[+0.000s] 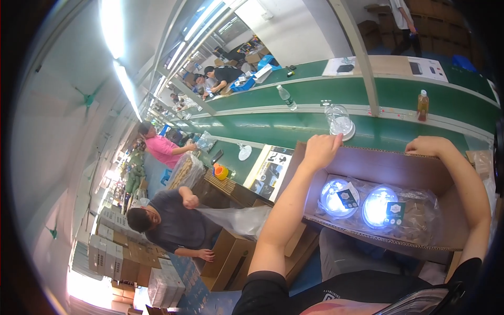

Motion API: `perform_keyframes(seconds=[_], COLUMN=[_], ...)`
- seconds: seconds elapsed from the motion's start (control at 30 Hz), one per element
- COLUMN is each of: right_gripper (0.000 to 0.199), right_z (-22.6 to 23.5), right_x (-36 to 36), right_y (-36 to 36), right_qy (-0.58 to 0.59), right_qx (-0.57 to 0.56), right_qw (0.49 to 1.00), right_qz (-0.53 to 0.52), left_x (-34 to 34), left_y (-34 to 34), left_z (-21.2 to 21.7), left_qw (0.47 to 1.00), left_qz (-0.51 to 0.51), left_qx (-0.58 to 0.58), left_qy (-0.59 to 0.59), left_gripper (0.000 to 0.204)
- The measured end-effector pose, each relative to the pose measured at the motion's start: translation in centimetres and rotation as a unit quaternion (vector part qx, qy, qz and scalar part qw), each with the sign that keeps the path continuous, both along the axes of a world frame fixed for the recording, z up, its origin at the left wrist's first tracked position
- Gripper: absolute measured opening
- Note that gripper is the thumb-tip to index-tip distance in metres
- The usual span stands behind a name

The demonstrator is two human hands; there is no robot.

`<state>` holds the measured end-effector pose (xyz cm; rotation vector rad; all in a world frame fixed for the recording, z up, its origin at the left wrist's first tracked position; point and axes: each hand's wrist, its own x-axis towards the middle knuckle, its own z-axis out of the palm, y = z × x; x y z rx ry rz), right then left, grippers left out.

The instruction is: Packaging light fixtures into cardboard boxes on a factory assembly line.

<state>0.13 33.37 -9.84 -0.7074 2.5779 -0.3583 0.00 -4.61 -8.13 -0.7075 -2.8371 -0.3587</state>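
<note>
An open cardboard box (pixel 375 160) is tilted toward me at the edge of the green workbench. My left hand (pixel 324 149) grips its far rim near the left corner, while my right hand (pixel 424 146) curls over the same rim further right. Inside lie two glowing round lamps, a left one (pixel 329 198) and a right one (pixel 374 209), each with a dark green tag. Clear plastic wrap (pixel 428 215) covers them, with brown packing material showing beneath on the right. Just beyond my left hand, a clear domed lamp with a white base (pixel 340 122) stands on the bench.
To my left, a co-worker in dark grey (pixel 181 218) handles clear plastic sheeting (pixel 239 220) beside an open carton (pixel 226 262). A printed sheet (pixel 269 172), orange tape roll (pixel 220 171) and white disc (pixel 244 152) lie on the bench. Bottles (pixel 286 97) stand along it; a metal post (pixel 362 63) rises behind.
</note>
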Motion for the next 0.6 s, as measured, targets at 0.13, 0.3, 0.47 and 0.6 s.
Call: perform_keyframes(seconds=[0.13,0.3,0.47,0.6], right_gripper=[0.041,0.046,0.047,0.046], right_z=[-1.7,-0.8,0.0,-0.4], right_x=[-1.2,-1.2,-0.5,-0.9], right_y=[0.3,-1.5,-0.8,-0.8], right_qy=[0.013,-0.027,-0.063,-0.076], right_qx=[-0.037,-0.012,0.005,-0.01], right_qw=[0.998,1.0,0.997,0.995], right_qz=[0.058,-0.004,-0.046,-0.059], left_x=[-0.7,-2.9,-8.0,-16.0], left_y=[-0.2,-1.7,1.6,3.3], left_z=[-0.3,0.6,2.7,0.2], left_qw=[0.997,0.993,0.982,0.967], left_qz=[0.053,0.016,0.004,-0.009], left_qx=[-0.035,0.028,-0.09,-0.208], left_qy=[-0.036,-0.116,-0.167,-0.147], left_gripper=[0.059,0.045,0.039,0.036])
